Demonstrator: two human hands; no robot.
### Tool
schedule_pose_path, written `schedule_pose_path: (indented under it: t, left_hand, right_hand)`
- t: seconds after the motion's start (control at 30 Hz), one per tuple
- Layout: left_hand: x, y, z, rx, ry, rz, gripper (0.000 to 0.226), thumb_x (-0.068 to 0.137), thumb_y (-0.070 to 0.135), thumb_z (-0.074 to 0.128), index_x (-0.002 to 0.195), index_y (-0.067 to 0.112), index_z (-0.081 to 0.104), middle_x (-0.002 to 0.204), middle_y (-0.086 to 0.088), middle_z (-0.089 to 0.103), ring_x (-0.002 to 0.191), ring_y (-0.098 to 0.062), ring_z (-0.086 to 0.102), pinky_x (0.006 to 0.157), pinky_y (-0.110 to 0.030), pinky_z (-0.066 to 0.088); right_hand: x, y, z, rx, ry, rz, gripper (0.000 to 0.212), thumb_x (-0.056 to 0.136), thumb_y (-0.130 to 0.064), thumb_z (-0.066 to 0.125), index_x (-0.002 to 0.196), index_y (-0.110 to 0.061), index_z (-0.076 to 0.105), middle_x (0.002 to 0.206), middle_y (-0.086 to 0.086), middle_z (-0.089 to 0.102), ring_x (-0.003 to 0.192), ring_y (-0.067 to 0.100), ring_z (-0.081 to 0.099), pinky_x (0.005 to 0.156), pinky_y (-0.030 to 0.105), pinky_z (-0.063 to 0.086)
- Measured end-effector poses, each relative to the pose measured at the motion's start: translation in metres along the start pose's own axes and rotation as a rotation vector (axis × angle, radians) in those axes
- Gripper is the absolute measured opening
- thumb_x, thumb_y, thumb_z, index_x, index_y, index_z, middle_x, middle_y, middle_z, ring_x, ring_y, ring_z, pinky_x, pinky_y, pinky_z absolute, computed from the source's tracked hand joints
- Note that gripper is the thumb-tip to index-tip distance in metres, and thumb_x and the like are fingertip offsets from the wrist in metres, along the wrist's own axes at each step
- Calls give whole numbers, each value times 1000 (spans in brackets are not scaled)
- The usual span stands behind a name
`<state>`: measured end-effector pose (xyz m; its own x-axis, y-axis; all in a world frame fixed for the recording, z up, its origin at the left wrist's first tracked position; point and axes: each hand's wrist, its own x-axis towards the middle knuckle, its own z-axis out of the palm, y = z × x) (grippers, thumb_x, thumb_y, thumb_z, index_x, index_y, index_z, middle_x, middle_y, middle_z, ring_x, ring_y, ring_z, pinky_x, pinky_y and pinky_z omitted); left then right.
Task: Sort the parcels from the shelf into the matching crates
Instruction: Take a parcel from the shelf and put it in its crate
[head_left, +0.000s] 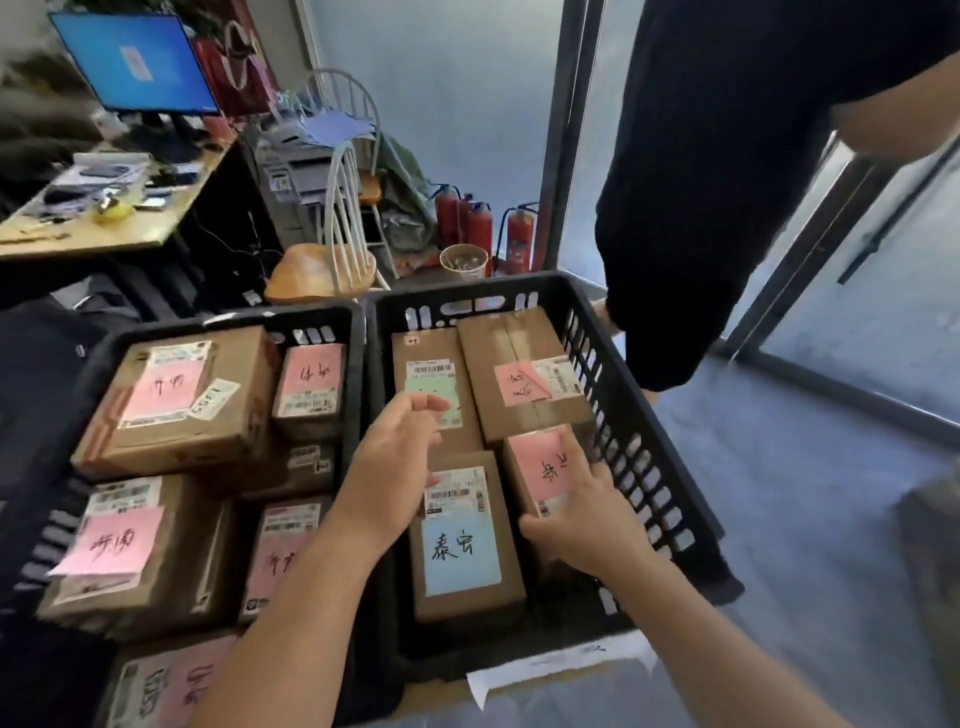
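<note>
1. Reaching into the right crate (613, 364), the person's right hand (587, 525) grips the near end of a small parcel with a pink label (545, 467), its fingers curled round the box's near edge at the crate's right wall.
2. Hovering over the same crate, the left hand (389, 467) holds nothing; its fingers hang loosely curled above the gap between two parcels, and whether it brushes either cannot be told.
3. Four parcels show in the right crate: the pink-labelled one in the grip, a blue-labelled parcel (462, 540) just beside it on the left, a green-labelled parcel (431, 384) at the far left, and a larger pink-labelled parcel (519, 374) at the far right.
4. Two black slatted crates stand side by side, their walls touching; a white slip (561, 665) hangs on the near rim of the right one.
5. Stacked in the left crate (208, 322) are at least five brown parcels, four of them with pink labels showing; a sixth pink-labelled parcel (171, 686) lies at the near lower edge, and whether it sits inside that crate cannot be told.
6. Standing at the right crate's far corner is a second person in dark clothing (727, 182).
7. Behind the crates are two white spindle-back chairs (343, 218), three red fire extinguishers (478, 228), a paper cup (464, 260) and a cluttered counter (104, 228) carrying one lit blue monitor (135, 62).
</note>
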<state>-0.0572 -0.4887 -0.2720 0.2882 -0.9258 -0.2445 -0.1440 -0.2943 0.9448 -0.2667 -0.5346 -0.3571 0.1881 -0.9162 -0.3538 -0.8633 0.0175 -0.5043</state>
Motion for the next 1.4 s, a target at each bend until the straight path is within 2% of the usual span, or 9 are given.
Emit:
schedule_pose_path:
  t: [0.4,0.53,0.73,0.87,0.93,1.0,1.1,1.3,1.4]
  left_hand:
    - [10,-19,-22,-37,12,-45,26,108,29,43,111,35,68,133,11,63,120,-13,64,99,-51,59]
    - [5,-9,-21,-4,0,-32,29,91,46,46,108,39,68,130,11,63,119,-13,64,98,-52,59]
    - [-8,18,-27,53,9,38,21,97,46,44,104,47,64,123,-3,70,114,-27,67,97,-54,58]
    - [-22,36,-40,111,71,164,18,108,36,44,114,39,62,119,3,68,100,-14,65,93,-52,58]
    - [-32,48,-47,183,102,249,18,108,38,45,120,40,59,119,18,60,103,-2,61,88,-32,54]
    - [-46,60,-56,274,137,335,24,108,41,46,130,44,55,124,18,56,108,0,57,86,-20,46]
    - [-70,76,-73,432,242,456,38,106,47,46,143,49,45,149,15,46,132,-9,47,101,-38,43]
    - [-137,103,-104,550,482,515,49,104,47,50,149,59,33,156,27,34,134,4,33,108,-38,39]
    - [-186,109,-109,588,642,503,53,103,49,49,151,59,30,161,26,31,147,-6,33,113,-46,43]
  right_hand:
    - [28,-6,30,12,-14,61,128,77,-64,77,160,-44,-18,153,15,28,133,37,48,110,53,48]
    - [31,-7,26,29,-35,74,136,71,-69,81,161,-43,-17,167,16,13,147,39,35,118,54,40]
    - [14,-18,-3,-32,69,5,130,71,-73,79,162,-44,-9,159,12,28,142,34,39,112,53,45]
    - [-7,-52,-39,-74,162,-119,119,75,-71,76,161,-47,-3,161,6,28,142,29,36,109,51,47]
    - [-22,-75,-59,-77,209,-195,116,76,-71,76,161,-49,-1,164,4,25,147,30,32,110,52,45]
    - [-41,-99,-80,-88,258,-289,112,77,-70,75,161,-50,3,165,2,24,150,29,30,113,53,41]
    - [-68,-135,-108,-102,316,-461,110,79,-69,75,160,-51,4,160,-3,27,147,25,32,113,48,40]
    - [-114,-188,-145,-48,323,-811,111,74,-69,79,156,-60,5,158,-10,29,143,23,39,113,48,43]
    - [-137,-202,-155,-8,286,-984,110,74,-67,80,155,-62,6,158,-13,28,145,22,37,111,46,42]
